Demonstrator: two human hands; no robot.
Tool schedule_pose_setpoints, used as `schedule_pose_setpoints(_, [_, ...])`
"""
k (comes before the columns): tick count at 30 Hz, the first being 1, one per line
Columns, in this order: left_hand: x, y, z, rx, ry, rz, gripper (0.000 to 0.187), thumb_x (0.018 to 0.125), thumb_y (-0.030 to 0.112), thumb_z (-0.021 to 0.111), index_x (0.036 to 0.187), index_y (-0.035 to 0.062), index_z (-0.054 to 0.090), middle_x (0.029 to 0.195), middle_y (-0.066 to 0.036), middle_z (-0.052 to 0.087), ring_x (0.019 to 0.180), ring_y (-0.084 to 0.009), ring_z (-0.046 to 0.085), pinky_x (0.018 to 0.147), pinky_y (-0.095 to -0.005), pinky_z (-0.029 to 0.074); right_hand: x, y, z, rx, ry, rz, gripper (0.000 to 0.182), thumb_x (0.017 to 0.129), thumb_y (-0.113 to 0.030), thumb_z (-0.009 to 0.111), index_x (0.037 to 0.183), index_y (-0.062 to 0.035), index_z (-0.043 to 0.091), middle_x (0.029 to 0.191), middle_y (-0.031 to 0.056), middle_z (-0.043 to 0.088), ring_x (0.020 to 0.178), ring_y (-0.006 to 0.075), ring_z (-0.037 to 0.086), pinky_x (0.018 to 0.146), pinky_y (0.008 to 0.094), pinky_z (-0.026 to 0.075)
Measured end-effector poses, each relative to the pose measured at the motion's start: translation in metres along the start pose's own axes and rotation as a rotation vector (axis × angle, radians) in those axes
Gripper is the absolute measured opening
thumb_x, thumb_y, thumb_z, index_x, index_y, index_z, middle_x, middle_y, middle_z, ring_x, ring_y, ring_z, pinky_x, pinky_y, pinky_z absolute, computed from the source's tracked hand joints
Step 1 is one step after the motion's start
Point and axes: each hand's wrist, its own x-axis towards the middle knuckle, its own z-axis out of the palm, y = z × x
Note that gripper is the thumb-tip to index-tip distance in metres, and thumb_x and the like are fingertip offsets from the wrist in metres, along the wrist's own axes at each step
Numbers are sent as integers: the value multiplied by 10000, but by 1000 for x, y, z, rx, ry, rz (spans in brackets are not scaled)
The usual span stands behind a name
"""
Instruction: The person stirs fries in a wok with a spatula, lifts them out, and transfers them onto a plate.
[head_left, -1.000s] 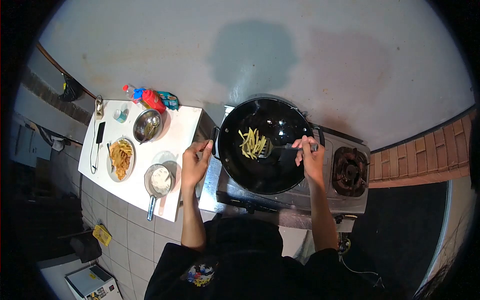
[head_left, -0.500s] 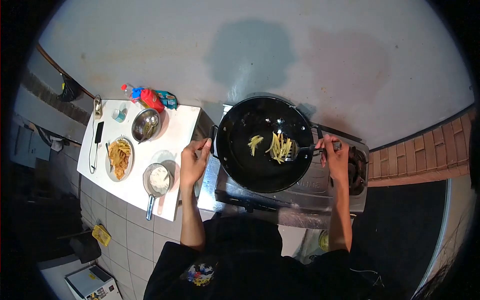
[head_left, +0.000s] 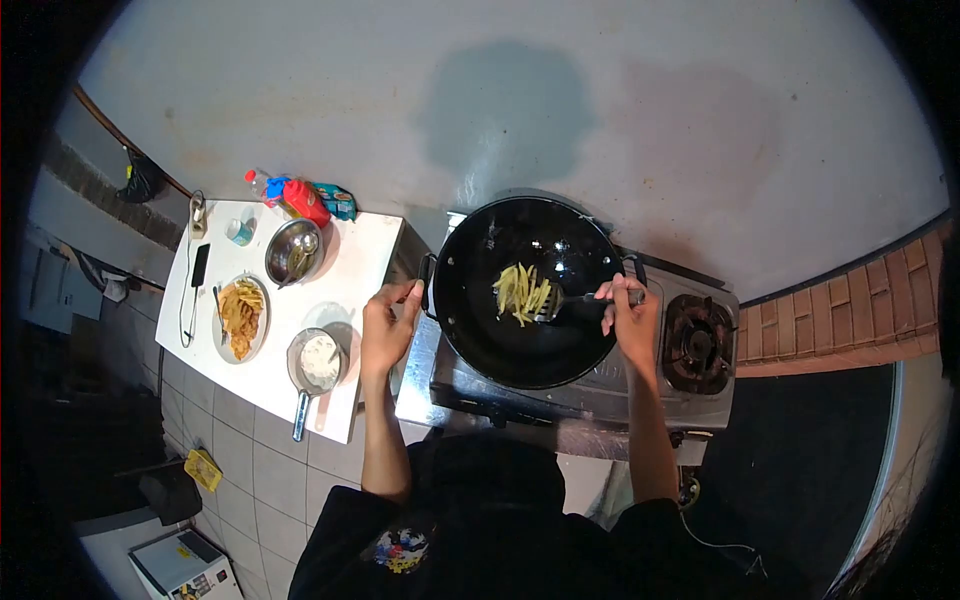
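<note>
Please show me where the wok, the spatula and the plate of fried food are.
wok [head_left: 520, 355]: head view, bare inner wall.
spatula [head_left: 580, 298]: head view, handle shaft.
plate [head_left: 263, 330]: head view, right rim.

Probably a home kitchen: gas stove [head_left: 640, 350], wok [head_left: 527, 290]

Grey plastered wall [head_left: 560, 110] with darker patches; brick ledge [head_left: 850, 310] at right. White table [head_left: 350, 270] stands on pale tiled floor [head_left: 250, 450]. Left edge dim, possibly cabinets.
</note>
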Motion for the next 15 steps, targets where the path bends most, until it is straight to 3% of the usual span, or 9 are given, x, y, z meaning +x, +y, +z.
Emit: schedule_pose_setpoints(15, [0,1,1,-9,2,38,273,902,225,638,973,-35,684,792,-158,656,711,-201,602,676,-301,451,-1,20,29,197,-2,47,311,990,-194,495,719,-41,486,778,96,629,433,54,437,359,221,387])
